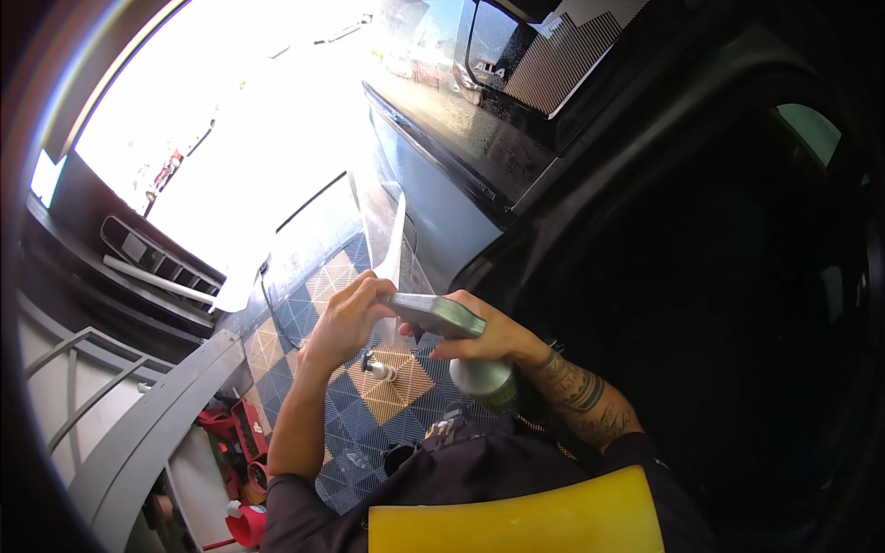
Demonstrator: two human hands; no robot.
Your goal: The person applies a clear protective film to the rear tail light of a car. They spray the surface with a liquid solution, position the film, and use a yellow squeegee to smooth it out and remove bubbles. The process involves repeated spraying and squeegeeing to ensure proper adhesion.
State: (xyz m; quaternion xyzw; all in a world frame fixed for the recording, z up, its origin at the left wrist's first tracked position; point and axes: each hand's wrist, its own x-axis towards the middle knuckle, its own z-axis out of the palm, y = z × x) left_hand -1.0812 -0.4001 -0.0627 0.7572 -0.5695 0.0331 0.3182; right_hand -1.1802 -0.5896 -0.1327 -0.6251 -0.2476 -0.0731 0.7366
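Opening (249,120): was overexposed to white; daylight entered here.
Vehicle interior (710,295): sank to near black, detail lost.
Tiled floor (392,410): was moderately lit, pattern legible.
Left hand (348,318), right hand (489,324): appeared reasonably sharp.
Rim: bent straight edges; left showed rainbow flare.

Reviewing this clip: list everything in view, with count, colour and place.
sprayer-like tool: 1, grey-green, at right fingers
whitish sheet: 1, translucent, above left fingers
small bottle: 1, white with black top, on floor
floor tiles: many, dark blue and tan, below hands
vehicle: 1, black, right side
curved panel: 1, grey, lower left
red items: several, red, lower left
yellow panel: 1, yellow, bottom edge
sleeves: 2, dark, bottom
left fingers: bare, centre
right fingers: bare, centre
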